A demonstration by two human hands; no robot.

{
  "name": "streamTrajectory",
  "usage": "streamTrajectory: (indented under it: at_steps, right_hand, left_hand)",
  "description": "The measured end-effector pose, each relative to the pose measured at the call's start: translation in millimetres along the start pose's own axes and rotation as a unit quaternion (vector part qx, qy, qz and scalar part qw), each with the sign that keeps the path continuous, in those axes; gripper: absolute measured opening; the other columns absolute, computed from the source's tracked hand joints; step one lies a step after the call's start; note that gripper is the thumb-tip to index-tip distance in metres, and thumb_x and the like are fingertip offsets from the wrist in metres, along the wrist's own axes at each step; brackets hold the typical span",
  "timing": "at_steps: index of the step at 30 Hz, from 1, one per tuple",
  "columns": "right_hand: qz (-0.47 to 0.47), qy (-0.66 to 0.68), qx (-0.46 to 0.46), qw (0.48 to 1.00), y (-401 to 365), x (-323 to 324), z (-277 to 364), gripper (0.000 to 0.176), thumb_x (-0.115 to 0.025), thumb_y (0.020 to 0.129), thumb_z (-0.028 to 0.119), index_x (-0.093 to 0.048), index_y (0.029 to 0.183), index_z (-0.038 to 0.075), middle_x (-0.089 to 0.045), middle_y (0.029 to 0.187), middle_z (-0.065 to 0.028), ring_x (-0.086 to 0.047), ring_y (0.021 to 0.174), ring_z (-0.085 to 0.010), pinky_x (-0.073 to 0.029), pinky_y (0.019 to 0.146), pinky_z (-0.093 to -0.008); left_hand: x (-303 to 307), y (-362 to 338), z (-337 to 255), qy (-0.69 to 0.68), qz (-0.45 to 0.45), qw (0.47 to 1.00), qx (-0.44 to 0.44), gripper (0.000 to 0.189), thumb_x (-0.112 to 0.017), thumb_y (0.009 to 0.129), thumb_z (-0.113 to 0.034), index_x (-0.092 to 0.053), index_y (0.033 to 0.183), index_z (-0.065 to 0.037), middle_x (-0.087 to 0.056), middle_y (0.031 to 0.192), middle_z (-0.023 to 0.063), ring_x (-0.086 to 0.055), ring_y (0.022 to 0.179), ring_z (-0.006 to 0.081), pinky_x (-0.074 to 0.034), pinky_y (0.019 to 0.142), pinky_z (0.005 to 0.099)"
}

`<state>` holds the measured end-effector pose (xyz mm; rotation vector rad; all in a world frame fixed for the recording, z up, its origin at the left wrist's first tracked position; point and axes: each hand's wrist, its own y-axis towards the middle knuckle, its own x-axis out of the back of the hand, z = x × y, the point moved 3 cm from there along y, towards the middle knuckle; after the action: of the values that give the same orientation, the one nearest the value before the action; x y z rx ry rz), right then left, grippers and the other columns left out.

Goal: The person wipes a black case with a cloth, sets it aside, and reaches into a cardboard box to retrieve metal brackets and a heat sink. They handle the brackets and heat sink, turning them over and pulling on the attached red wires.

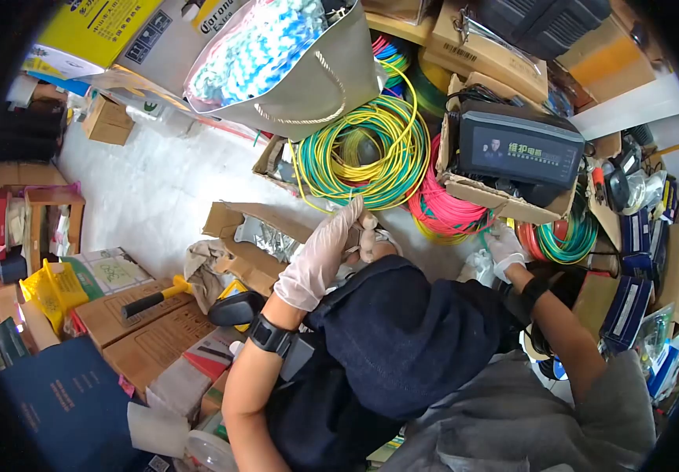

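My left hand (338, 242), in a thin whitish glove, is in front of a large coil of yellow-and-green wire (331, 169). Its fingers are curled in, and whatever they may hold is hidden. On the other side, my right hand (504, 245) wears a similar glove and is beside a pink-red coil of wire (448, 200). A thin green wire runs by its bunched fingertips; I cannot see whether they grip it. Just left of that hand lies a crumpled clear plastic bag (477, 266). My knees, in dark cloth, are between my arms.
An open carton (257, 271) with silvery packets stands left of my left hand. Beyond it are a yellow-and-black hammer (154, 296) and flat cartons (150, 334). A black case (516, 149) sits in a box ahead on the right. A grey tote bag (296, 82) stands behind the coils.
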<state>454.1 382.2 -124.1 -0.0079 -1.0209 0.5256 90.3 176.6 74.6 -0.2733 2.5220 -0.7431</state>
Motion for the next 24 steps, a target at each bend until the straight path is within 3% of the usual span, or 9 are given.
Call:
streamTrajectory:
  at_steps: [3, 7, 9, 11, 13, 14, 20, 23, 24]
  right_hand:
    - [0.089, -0.006, -0.118, 0.989, 4, 4, 3, 0.041, -0.063, 0.083, 0.032, -0.062, 0.104, -0.003, -0.065, 0.099, -0.0234, -0.062, 0.095, -0.0362, -0.047, 0.083, -0.0375]
    - [0.117, 0.015, -0.035, 0.992, 3, 8, 27, 0.037, -0.057, 0.088, 0.035, -0.065, 0.103, 0.003, -0.065, 0.101, -0.0215, -0.063, 0.093, -0.035, -0.048, 0.082, -0.0388]
    - [0.159, -0.143, 0.016, 0.977, 0, 18, 44, 0.029, -0.053, 0.088, 0.026, -0.065, 0.102, 0.004, -0.065, 0.101, -0.0216, -0.061, 0.095, -0.0356, -0.048, 0.083, -0.0407]
    - [0.232, -0.289, 0.045, 0.928, -3, 30, 75, 0.03, -0.047, 0.086, 0.026, -0.066, 0.091, 0.003, -0.064, 0.099, -0.0222, -0.061, 0.093, -0.0373, -0.048, 0.083, -0.0438]
    - [0.358, -0.417, 0.299, 0.78, -9, 40, 99, 0.035, -0.046, 0.086, 0.032, -0.065, 0.086, 0.003, -0.064, 0.098, -0.0219, -0.061, 0.091, -0.039, -0.049, 0.081, -0.0458]
    - [0.37, -0.342, 0.178, 0.845, -13, 52, 131, 0.031, -0.049, 0.085, 0.03, -0.064, 0.086, 0.003, -0.065, 0.09, -0.0217, -0.062, 0.087, -0.0386, -0.049, 0.078, -0.0464]
    - [0.182, -0.267, 0.303, 0.897, -64, 111, 332, 0.014, -0.054, 0.086, 0.019, -0.06, 0.085, 0.006, -0.062, 0.075, -0.0155, -0.061, 0.073, -0.0369, -0.048, 0.063, -0.0455]
    - [0.177, -0.042, 0.321, 0.929, -70, 120, 406, 0.013, -0.054, 0.092, 0.012, -0.061, 0.089, 0.002, -0.06, 0.068, -0.0092, -0.061, 0.058, -0.0189, -0.047, 0.056, -0.029]
    - [0.213, 0.062, 0.243, 0.944, -69, 116, 427, 0.013, -0.054, 0.092, 0.011, -0.062, 0.093, 0.0, -0.061, 0.073, -0.0069, -0.056, 0.056, -0.0147, -0.046, 0.059, -0.0249]
  left_hand:
    - [-1, -3, -2, -0.005, -0.004, 1.0, 0.007, 0.046, -0.037, 0.097, -0.053, -0.048, 0.091, -0.009, -0.048, 0.066, 0.0023, -0.045, 0.06, 0.0109, -0.029, 0.052, 0.0211]
    - [7, 1, 6, -0.025, 0.013, 1.0, -0.004, 0.048, -0.039, 0.095, -0.056, -0.05, 0.093, -0.009, -0.05, 0.066, 0.0028, -0.047, 0.059, 0.0118, -0.03, 0.051, 0.0222]
    - [12, -2, 8, -0.032, 0.007, 0.999, -0.006, 0.049, -0.039, 0.095, -0.057, -0.05, 0.094, -0.009, -0.052, 0.067, 0.003, -0.049, 0.06, 0.0119, -0.031, 0.052, 0.0224]
    - [14, -7, 6, -0.042, 0.0, 0.999, -0.012, 0.049, -0.038, 0.095, -0.057, -0.05, 0.095, -0.009, -0.053, 0.069, 0.0033, -0.051, 0.062, 0.012, -0.032, 0.053, 0.0225]
    - [15, -14, 1, -0.088, -0.086, 0.992, 0.014, 0.05, -0.037, 0.096, -0.057, -0.05, 0.097, -0.009, -0.056, 0.072, 0.0036, -0.054, 0.064, 0.0128, -0.036, 0.056, 0.0224]
    - [26, -11, 6, -0.091, -0.005, 0.995, -0.038, 0.048, -0.038, 0.096, -0.055, -0.051, 0.1, -0.009, -0.058, 0.078, 0.0037, -0.057, 0.071, 0.0146, -0.039, 0.063, 0.0238]
    - [59, -16, 12, -0.347, 0.094, 0.924, -0.129, 0.035, -0.045, 0.099, -0.033, -0.052, 0.118, -0.005, -0.061, 0.1, 0.0096, -0.06, 0.094, 0.0215, -0.047, 0.088, 0.034]
    - [77, -38, 5, -0.33, 0.053, 0.919, -0.207, 0.034, -0.051, 0.096, -0.019, -0.047, 0.125, -0.001, -0.06, 0.11, 0.0128, -0.059, 0.104, 0.0235, -0.047, 0.095, 0.036]
    - [82, -44, 2, -0.339, 0.038, 0.913, -0.225, 0.036, -0.054, 0.095, -0.017, -0.046, 0.125, -0.001, -0.06, 0.109, 0.0122, -0.06, 0.101, 0.0232, -0.048, 0.093, 0.0349]
